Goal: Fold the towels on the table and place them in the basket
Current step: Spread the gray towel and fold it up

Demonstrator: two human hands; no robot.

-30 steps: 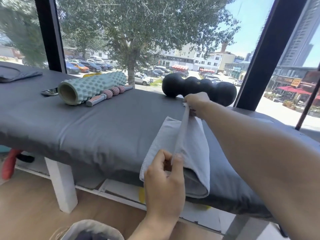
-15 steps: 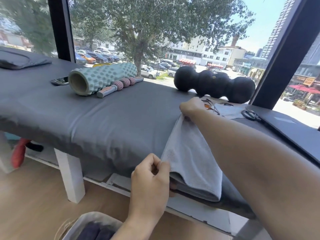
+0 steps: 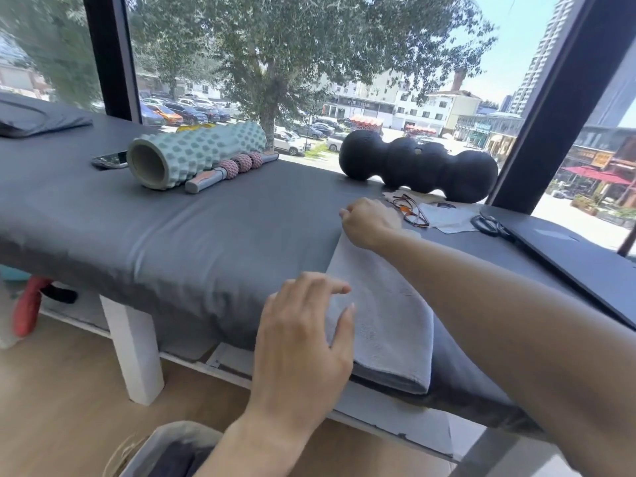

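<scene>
A fold of the grey towel (image 3: 382, 304) is being laid down, as far as can be judged: the towel is seen at lower centre of the frame, doubled over on the grey table (image 3: 206, 242) with its near end hanging over the table's front edge. The left hand (image 3: 303, 342), at lower centre, is held with fingers straight and slightly spread, the fingertips lying on or just above the towel's left edge; real contact cannot be told for certain, and nothing is gripped by it. The right hand (image 3: 370, 220), right of centre, is curled at the towel's far corner, which appears to be pinched or pressed down there, though the fingers themselves are hidden behind the knuckles. The next move is judged to call for the layers to be smoothed flat and the edges squared, then another fold made or the bundle lifted whole so it does not fall open. The basket (image 3: 161, 452) is seen at the bottom edge, left of centre, on the floor below the table, with dark cloth already inside, so the towel would have to be carried down and towards the lower left
</scene>
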